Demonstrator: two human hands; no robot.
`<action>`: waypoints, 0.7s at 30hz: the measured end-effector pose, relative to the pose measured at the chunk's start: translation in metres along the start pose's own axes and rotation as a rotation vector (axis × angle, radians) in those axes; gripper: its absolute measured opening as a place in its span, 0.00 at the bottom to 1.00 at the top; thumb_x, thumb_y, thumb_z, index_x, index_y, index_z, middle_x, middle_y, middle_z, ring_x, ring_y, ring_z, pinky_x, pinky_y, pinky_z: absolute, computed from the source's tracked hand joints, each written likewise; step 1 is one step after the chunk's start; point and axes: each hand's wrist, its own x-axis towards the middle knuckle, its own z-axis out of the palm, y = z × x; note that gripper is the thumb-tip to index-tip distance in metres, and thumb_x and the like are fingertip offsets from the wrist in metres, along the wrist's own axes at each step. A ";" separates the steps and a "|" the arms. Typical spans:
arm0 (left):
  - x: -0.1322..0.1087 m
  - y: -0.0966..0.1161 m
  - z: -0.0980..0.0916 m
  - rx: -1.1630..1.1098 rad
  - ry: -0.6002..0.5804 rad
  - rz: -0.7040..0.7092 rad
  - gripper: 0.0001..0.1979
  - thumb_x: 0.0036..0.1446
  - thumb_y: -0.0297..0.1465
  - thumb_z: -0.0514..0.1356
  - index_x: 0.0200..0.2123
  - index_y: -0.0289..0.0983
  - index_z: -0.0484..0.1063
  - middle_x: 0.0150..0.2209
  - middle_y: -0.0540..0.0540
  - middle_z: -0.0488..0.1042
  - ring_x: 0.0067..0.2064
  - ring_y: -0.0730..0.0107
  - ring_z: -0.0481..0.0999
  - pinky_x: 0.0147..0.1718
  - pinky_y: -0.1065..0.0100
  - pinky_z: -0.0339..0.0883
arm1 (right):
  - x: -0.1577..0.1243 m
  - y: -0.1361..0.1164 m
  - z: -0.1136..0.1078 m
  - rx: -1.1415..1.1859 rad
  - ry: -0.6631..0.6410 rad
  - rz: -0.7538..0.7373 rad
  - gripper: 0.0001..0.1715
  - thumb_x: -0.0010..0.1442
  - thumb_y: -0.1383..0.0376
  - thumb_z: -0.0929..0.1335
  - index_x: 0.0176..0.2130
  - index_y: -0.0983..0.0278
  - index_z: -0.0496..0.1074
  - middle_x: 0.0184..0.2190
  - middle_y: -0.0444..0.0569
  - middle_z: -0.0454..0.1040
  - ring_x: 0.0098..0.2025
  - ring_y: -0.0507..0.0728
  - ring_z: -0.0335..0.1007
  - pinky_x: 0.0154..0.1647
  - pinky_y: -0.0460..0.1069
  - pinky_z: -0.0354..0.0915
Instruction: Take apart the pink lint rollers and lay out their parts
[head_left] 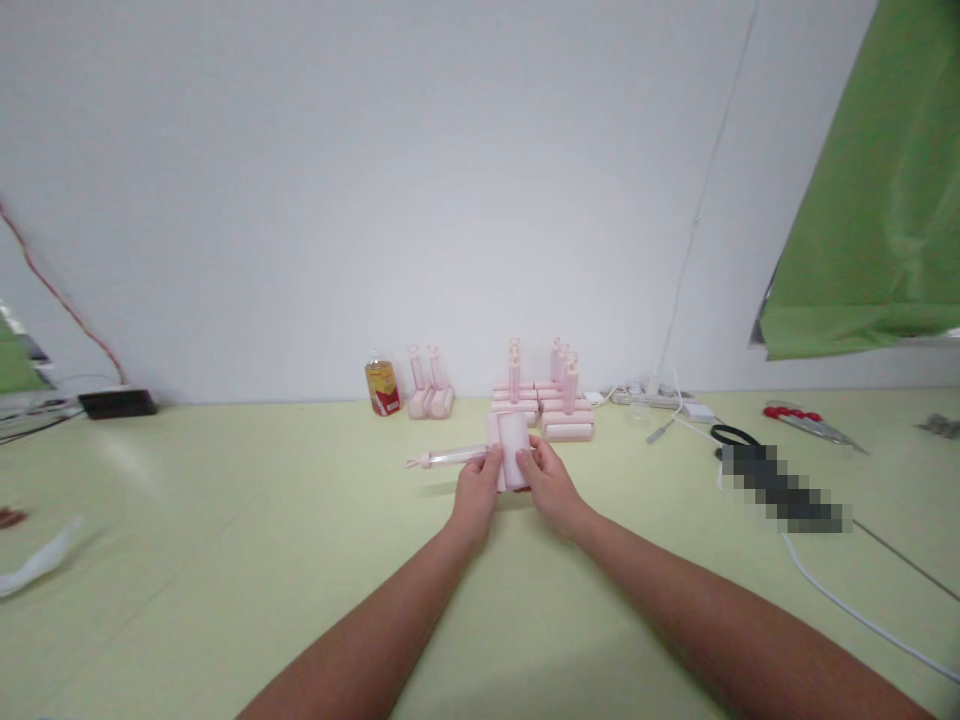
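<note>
Between both hands is a small pink tool point(514, 450) with a wide, rounded, roller-like head and a clear straight handle. Its handle points left and ends in a pink loop. My left hand point(477, 492) is closed on the head's left edge, where the handle joins it. Wrapped round the head's right side is my right hand point(555, 486), with the thumb on its front face. Beyond my hands, several matching pink tools point(568, 432) stand on their heads with handles upright. Two more of them point(431, 402) stand further left by the wall.
A bottle of amber liquid point(383, 388) stands beside the left pair. To the right lie a power strip point(651, 396), white cables, a blurred-out dark object point(780, 488) and a red-handled tool point(814, 420). A black box point(118, 403) sits at the back left of the pale green table point(247, 520).
</note>
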 end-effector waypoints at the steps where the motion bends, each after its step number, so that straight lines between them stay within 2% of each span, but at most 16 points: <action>1: -0.001 0.001 0.000 -0.010 -0.004 0.003 0.26 0.54 0.52 0.60 0.37 0.32 0.74 0.32 0.44 0.76 0.32 0.66 0.74 0.33 0.68 0.69 | -0.004 0.000 -0.003 -0.001 0.013 -0.004 0.32 0.60 0.46 0.66 0.56 0.60 0.60 0.38 0.50 0.75 0.31 0.55 0.71 0.28 0.49 0.69; 6: 0.000 0.003 -0.010 -0.115 0.153 -0.010 0.27 0.52 0.52 0.62 0.42 0.34 0.71 0.36 0.45 0.76 0.34 0.69 0.74 0.32 0.68 0.73 | -0.016 -0.001 -0.033 -0.181 0.203 -0.024 0.35 0.60 0.46 0.64 0.59 0.63 0.60 0.38 0.51 0.75 0.33 0.56 0.71 0.30 0.50 0.69; 9: 0.004 0.006 -0.019 -0.109 0.139 -0.068 0.27 0.49 0.51 0.65 0.42 0.34 0.71 0.36 0.44 0.75 0.33 0.69 0.75 0.29 0.66 0.75 | -0.019 -0.006 -0.052 -0.455 0.234 -0.080 0.34 0.59 0.48 0.67 0.58 0.63 0.64 0.43 0.53 0.76 0.40 0.60 0.73 0.42 0.55 0.69; 12: 0.005 0.008 -0.024 -0.064 0.081 -0.086 0.25 0.49 0.49 0.66 0.39 0.33 0.72 0.34 0.44 0.75 0.31 0.69 0.75 0.27 0.67 0.76 | -0.021 -0.014 -0.062 -0.679 0.208 -0.190 0.30 0.58 0.50 0.68 0.56 0.62 0.68 0.52 0.54 0.73 0.51 0.63 0.70 0.54 0.58 0.64; 14: 0.006 0.011 -0.025 -0.063 0.074 -0.093 0.24 0.49 0.47 0.67 0.38 0.32 0.72 0.33 0.45 0.75 0.30 0.70 0.75 0.26 0.66 0.75 | -0.023 -0.019 -0.064 -0.770 0.199 -0.245 0.30 0.59 0.51 0.67 0.56 0.63 0.68 0.53 0.55 0.72 0.53 0.64 0.68 0.56 0.59 0.63; 17: 0.007 0.017 -0.028 -0.069 0.125 -0.101 0.23 0.47 0.45 0.68 0.38 0.32 0.73 0.31 0.46 0.74 0.27 0.71 0.74 0.25 0.66 0.75 | -0.023 -0.019 -0.066 -0.873 0.190 -0.287 0.30 0.60 0.52 0.67 0.57 0.63 0.68 0.53 0.56 0.72 0.55 0.64 0.67 0.58 0.59 0.61; 19: 0.009 0.022 -0.030 -0.085 0.168 -0.090 0.22 0.47 0.44 0.68 0.38 0.33 0.72 0.31 0.47 0.74 0.27 0.71 0.74 0.24 0.66 0.74 | -0.023 -0.015 -0.067 -0.948 0.109 -0.273 0.28 0.61 0.54 0.66 0.58 0.63 0.68 0.55 0.56 0.71 0.57 0.63 0.65 0.60 0.59 0.59; 21: 0.010 0.026 -0.031 -0.109 0.205 -0.073 0.21 0.47 0.44 0.68 0.37 0.34 0.71 0.32 0.47 0.74 0.28 0.71 0.74 0.25 0.66 0.74 | -0.024 -0.010 -0.066 -1.033 -0.055 -0.217 0.29 0.62 0.57 0.66 0.60 0.62 0.67 0.58 0.57 0.67 0.60 0.62 0.62 0.63 0.59 0.56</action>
